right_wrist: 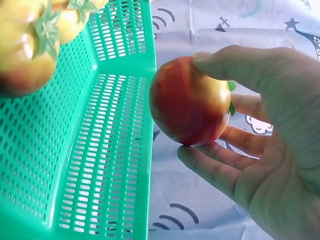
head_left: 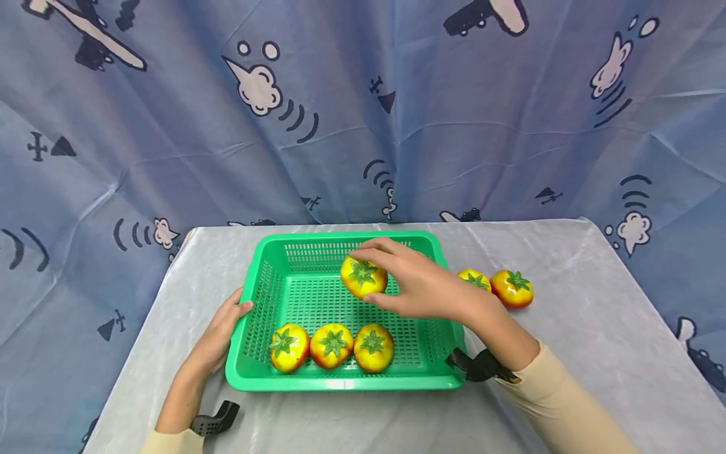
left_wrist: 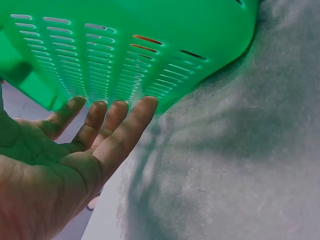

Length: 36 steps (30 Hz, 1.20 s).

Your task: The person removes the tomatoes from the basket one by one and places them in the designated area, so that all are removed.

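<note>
With our right hand we are holding one yellow-red fruit, the thumb pressing its near side and the fingertips bracing the far side, so the grip is standing only as wide as the fruit itself. It is hanging over the green basket, above the floor, with its green leaf cap facing up. Nearer to us than the grip, a row of three fruits is lying in the basket; beyond the right wrist, a pair of fruits is resting on the table, one partly hidden by the arm. Well to the left of that grip, our left hand is steadying the basket's side, thumb over the rim and fingers nearly straight against the outer wall. Judging by the glossy skin, we are handling something light, firm and rather slippery, so we are doing best by spanning its widest part with the fingertips and leaving the leaf cap unpinched. The thin, slotted basket is probably flexing a little, its rim offering the surest hold.
</note>
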### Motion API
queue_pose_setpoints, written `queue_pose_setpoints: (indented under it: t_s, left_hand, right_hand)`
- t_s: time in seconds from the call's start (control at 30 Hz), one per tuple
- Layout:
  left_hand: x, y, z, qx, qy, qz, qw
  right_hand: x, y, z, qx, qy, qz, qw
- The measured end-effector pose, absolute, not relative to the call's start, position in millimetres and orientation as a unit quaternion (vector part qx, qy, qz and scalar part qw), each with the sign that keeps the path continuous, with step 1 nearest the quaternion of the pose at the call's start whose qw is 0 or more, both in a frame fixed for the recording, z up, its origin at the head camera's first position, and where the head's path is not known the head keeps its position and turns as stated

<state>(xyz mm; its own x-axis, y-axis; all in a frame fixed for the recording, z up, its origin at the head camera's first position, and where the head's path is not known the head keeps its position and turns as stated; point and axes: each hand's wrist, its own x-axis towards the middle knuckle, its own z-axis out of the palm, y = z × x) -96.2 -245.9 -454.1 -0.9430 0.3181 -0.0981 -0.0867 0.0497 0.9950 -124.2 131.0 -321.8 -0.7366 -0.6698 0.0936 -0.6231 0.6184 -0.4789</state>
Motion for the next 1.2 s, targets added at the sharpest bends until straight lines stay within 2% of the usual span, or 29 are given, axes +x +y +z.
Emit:
queue_pose_setpoints:
  t_s: [0.83, 1.2]
  left_hand:
    - [-95, -253, -454, 0.083, 0.709, 0.682, 0.158]
    - [-99, -249, -457, 0.097, 0.7, 0.69, 0.158]
  right_hand:
    - [-109, 181, -345, -0.299, 0.898, -0.322, -0.02]
    - [-96, 212, -354, -0.259, 0.905, -0.329, -0.072]
